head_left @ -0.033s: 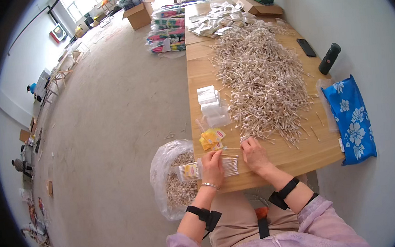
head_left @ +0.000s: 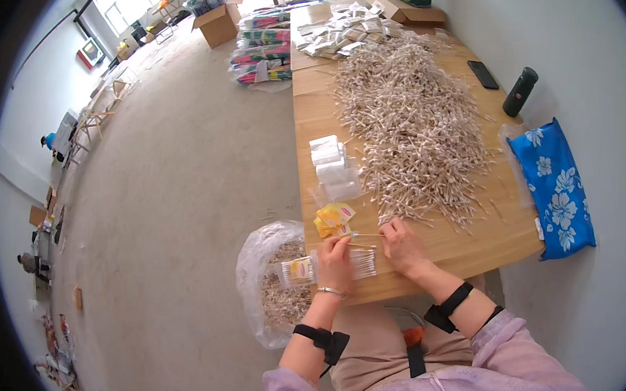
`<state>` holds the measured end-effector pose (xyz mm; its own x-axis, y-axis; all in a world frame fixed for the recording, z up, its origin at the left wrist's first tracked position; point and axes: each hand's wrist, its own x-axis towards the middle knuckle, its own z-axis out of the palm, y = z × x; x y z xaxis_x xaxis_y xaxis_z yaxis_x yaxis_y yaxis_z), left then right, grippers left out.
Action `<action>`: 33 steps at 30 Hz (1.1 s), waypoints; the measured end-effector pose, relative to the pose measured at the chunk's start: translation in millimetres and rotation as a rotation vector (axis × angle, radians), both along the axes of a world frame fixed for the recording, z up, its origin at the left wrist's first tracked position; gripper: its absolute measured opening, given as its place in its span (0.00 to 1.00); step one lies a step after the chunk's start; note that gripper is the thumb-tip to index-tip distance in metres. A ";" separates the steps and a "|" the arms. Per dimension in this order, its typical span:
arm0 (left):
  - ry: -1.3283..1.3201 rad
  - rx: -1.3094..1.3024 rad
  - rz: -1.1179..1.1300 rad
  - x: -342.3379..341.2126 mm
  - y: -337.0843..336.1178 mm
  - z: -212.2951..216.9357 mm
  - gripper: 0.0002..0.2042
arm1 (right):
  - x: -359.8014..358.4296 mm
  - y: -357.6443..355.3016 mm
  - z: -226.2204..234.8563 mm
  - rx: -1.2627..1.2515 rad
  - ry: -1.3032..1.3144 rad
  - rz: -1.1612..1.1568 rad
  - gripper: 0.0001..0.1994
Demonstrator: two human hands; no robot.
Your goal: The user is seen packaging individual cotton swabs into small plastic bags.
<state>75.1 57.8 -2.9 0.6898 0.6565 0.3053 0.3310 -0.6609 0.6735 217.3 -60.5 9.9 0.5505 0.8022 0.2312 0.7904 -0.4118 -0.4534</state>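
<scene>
My left hand is closed at the table's near left edge, lying across a row of cotton swabs. A small clear bag with a yellow card sticks out on its left side, over the table edge. One swab end pokes out by its fingertips. To its right, my right hand is closed, its fingertips pinching the end of a single cotton swab that spans the gap between the hands. A large heap of loose cotton swabs begins just beyond my right hand. Yellow cards lie just beyond my left hand.
Stacks of small clear bags lie along the left table edge. A bag of swabs stands below that edge. On the right are a blue flowered pack, a dark bottle and a phone. Filled packets lie at the far end.
The whole view has shifted very slightly. Both hands keep their places and their grip.
</scene>
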 end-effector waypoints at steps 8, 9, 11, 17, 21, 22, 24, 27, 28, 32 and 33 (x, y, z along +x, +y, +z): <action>0.253 0.001 -0.148 22.0 31.0 4.6 0.04 | 31.2 -44.7 2.2 0.073 0.145 -0.451 0.06; 0.253 0.002 -0.150 22.0 33.9 0.4 0.04 | 38.4 -49.2 1.4 0.075 0.144 -0.453 0.06; 0.254 0.054 -0.194 22.7 37.5 -4.3 0.03 | 49.2 -53.5 -1.4 -0.026 0.168 -0.389 0.07; 0.186 0.088 -0.198 15.3 34.5 14.4 0.04 | 39.2 -46.6 -1.7 -0.065 0.159 -0.283 0.03; 0.087 -0.022 -0.086 -12.3 25.2 41.6 0.03 | 20.2 -26.8 2.7 0.058 0.118 -0.064 0.02; -0.020 -0.068 -0.021 -24.9 23.0 43.4 0.03 | 16.5 -18.2 4.2 0.043 0.095 -0.036 0.02; -0.149 -0.088 0.084 -53.6 23.3 45.2 0.06 | 13.9 -4.4 0.9 0.032 0.071 -0.012 0.02; -0.214 -0.086 0.283 -109.8 31.9 42.7 0.07 | 11.0 13.4 -13.0 0.069 -0.008 0.018 0.03; -0.212 -0.086 0.291 -129.6 36.5 37.2 0.07 | 7.1 16.4 -12.7 0.067 -0.006 0.010 0.02; -0.059 -0.117 0.606 -179.2 52.4 13.7 0.11 | -6.8 22.6 -14.2 0.039 0.019 0.035 0.02; 0.055 0.035 0.660 -181.6 52.6 10.7 0.13 | -9.0 23.0 -15.7 0.034 0.017 0.034 0.02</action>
<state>-106.5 110.4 7.8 0.1611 0.9370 0.3100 0.7073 -0.3287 0.6259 208.2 -37.5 -5.8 0.5275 0.8123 0.2490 0.7955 -0.3693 -0.4804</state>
